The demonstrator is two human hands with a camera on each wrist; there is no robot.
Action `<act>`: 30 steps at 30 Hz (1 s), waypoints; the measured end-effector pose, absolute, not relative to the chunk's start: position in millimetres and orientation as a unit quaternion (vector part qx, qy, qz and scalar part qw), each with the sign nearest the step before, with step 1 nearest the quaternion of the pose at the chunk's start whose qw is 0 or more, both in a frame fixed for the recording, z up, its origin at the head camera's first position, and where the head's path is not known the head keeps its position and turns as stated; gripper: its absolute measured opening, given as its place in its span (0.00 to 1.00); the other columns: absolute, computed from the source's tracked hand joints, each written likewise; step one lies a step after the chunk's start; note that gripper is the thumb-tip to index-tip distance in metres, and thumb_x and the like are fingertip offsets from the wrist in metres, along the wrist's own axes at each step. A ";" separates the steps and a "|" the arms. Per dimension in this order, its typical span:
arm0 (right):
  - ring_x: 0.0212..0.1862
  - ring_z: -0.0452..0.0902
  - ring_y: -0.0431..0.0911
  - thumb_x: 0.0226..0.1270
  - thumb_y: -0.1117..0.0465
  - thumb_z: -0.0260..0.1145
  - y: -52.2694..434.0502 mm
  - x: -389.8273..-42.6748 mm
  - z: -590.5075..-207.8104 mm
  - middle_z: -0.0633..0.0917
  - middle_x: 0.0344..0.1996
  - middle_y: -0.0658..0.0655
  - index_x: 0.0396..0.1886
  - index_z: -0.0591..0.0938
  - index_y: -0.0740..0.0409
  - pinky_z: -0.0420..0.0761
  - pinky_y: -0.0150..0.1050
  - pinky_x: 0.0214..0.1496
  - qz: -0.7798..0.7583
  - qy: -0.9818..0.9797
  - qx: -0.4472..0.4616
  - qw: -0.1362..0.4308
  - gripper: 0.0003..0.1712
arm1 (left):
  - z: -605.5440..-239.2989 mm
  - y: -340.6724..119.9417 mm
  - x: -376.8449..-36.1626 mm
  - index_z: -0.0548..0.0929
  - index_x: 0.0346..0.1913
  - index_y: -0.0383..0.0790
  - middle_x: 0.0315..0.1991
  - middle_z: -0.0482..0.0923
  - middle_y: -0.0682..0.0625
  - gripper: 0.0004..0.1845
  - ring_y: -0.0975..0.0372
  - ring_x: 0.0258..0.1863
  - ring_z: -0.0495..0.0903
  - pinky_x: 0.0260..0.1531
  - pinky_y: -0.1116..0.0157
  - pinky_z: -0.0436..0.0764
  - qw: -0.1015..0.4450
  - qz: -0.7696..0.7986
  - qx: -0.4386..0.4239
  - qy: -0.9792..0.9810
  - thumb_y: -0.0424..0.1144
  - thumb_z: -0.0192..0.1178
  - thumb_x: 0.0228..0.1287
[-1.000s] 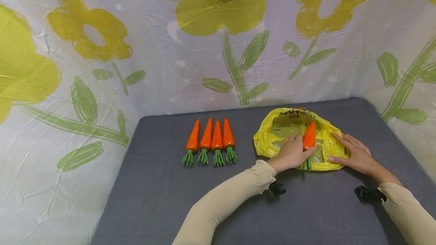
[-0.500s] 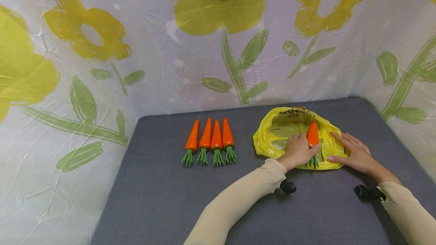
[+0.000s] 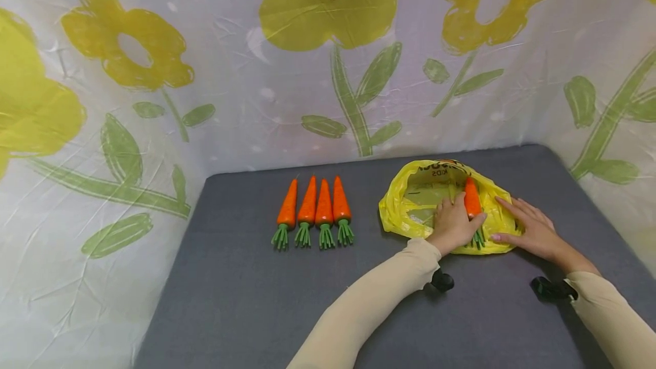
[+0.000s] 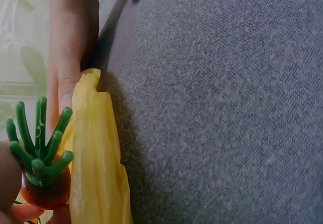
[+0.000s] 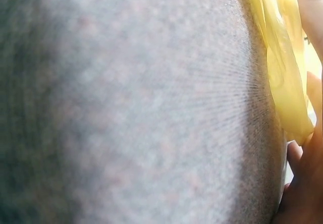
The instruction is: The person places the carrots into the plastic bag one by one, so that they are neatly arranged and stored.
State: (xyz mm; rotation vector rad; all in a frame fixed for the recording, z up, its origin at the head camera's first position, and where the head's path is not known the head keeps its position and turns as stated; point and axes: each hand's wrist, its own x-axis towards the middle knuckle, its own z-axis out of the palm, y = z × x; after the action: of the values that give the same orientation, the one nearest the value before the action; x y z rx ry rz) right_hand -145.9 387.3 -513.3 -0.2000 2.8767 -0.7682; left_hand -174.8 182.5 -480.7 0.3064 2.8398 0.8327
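Observation:
My left hand [image 3: 452, 226] is inside the mouth of a yellow plastic bag [image 3: 396, 214], holding an orange toy carrot [image 3: 472, 203] between thumb and fingers. The carrot's tip points away from me, toward the back of the bag. In the left wrist view the carrot's green top [image 4: 43, 156] shows beside the yellow bag edge [image 4: 98, 158]. My right hand [image 3: 535, 233] rests against the bag's right side, fingers extended and thumb near the front rim. The right wrist view shows the bag's folded plastic [image 5: 285, 67] against that hand's fingers, partly cut off by the frame.
Several more toy carrots [image 3: 324, 206] lie in a row on the grey table [image 3: 256, 300], left of the bag, with green tops toward me. A flower-patterned cloth [image 3: 246, 101] hangs behind and at both sides of the table.
My left hand has moved right and slightly farther into the bag with the carrot, which now tilts left at its tip. The right hand stays at the bag's side.

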 end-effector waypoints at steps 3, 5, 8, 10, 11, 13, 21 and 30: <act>0.76 0.38 0.74 0.62 0.39 0.67 387.9 -146.5 -514.4 0.49 0.76 0.77 0.81 0.45 0.47 0.41 0.77 0.64 -0.255 0.961 -0.068 0.076 0.58 | -482.9 184.5 -175.1 0.66 0.70 0.57 0.52 0.74 0.56 0.34 0.64 0.48 0.70 0.48 0.67 0.70 0.084 0.284 0.101 0.950 0.65 0.57 0.66; 0.76 0.37 0.74 0.62 0.39 0.67 388.3 -146.6 -514.8 0.48 0.76 0.77 0.81 0.45 0.47 0.41 0.77 0.64 -0.255 0.961 -0.068 0.076 0.58 | -484.3 185.7 -175.2 0.65 0.71 0.57 0.52 0.74 0.56 0.35 0.64 0.48 0.70 0.48 0.67 0.71 0.084 0.286 0.101 0.949 0.66 0.56 0.66; 0.76 0.38 0.74 0.62 0.39 0.68 388.5 -146.8 -514.7 0.48 0.76 0.77 0.81 0.45 0.47 0.40 0.77 0.64 -0.257 0.961 -0.068 0.076 0.58 | -486.6 187.4 -175.5 0.65 0.71 0.58 0.51 0.74 0.56 0.35 0.64 0.48 0.70 0.48 0.67 0.71 0.082 0.294 0.104 0.947 0.66 0.56 0.66; 0.76 0.37 0.74 0.62 0.39 0.68 388.3 -147.0 -514.6 0.48 0.76 0.77 0.81 0.45 0.47 0.40 0.77 0.64 -0.257 0.961 -0.067 0.079 0.58 | -487.6 188.0 -176.0 0.65 0.71 0.57 0.50 0.74 0.55 0.35 0.64 0.47 0.70 0.48 0.67 0.71 0.081 0.300 0.107 0.944 0.67 0.55 0.65; 0.76 0.37 0.74 0.62 0.38 0.68 388.3 -147.1 -514.6 0.48 0.76 0.77 0.81 0.45 0.47 0.40 0.77 0.64 -0.257 0.961 -0.066 0.079 0.58 | -488.0 188.3 -176.2 0.65 0.71 0.57 0.50 0.74 0.55 0.35 0.64 0.47 0.70 0.48 0.67 0.71 0.080 0.305 0.109 0.943 0.66 0.55 0.66; 0.76 0.37 0.74 0.62 0.38 0.67 388.0 -147.3 -514.5 0.49 0.76 0.77 0.81 0.45 0.47 0.40 0.77 0.64 -0.257 0.961 -0.065 0.081 0.58 | -488.4 188.9 -176.5 0.64 0.72 0.57 0.49 0.74 0.55 0.36 0.64 0.47 0.70 0.48 0.67 0.71 0.079 0.312 0.112 0.940 0.66 0.55 0.66; 0.76 0.36 0.73 0.62 0.40 0.68 390.5 -147.0 -513.9 0.48 0.76 0.76 0.81 0.45 0.46 0.39 0.78 0.65 -0.269 0.957 -0.071 0.084 0.58 | -493.5 193.4 -177.7 0.65 0.71 0.57 0.51 0.75 0.56 0.36 0.65 0.49 0.70 0.50 0.67 0.71 0.072 0.322 0.116 0.937 0.65 0.58 0.65; 0.77 0.36 0.73 0.62 0.41 0.69 391.6 -145.9 -512.4 0.48 0.76 0.76 0.81 0.46 0.45 0.39 0.78 0.64 -0.280 0.954 -0.076 0.079 0.57 | -498.2 195.9 -179.9 0.64 0.73 0.59 0.53 0.76 0.56 0.39 0.63 0.51 0.71 0.52 0.66 0.70 0.075 0.317 0.114 0.938 0.66 0.60 0.62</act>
State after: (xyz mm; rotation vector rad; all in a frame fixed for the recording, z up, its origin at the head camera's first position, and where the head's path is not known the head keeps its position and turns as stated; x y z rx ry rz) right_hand -145.9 391.6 -512.4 -0.2285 2.8542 -0.8384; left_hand -179.9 195.9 -498.2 0.3432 2.8141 0.9518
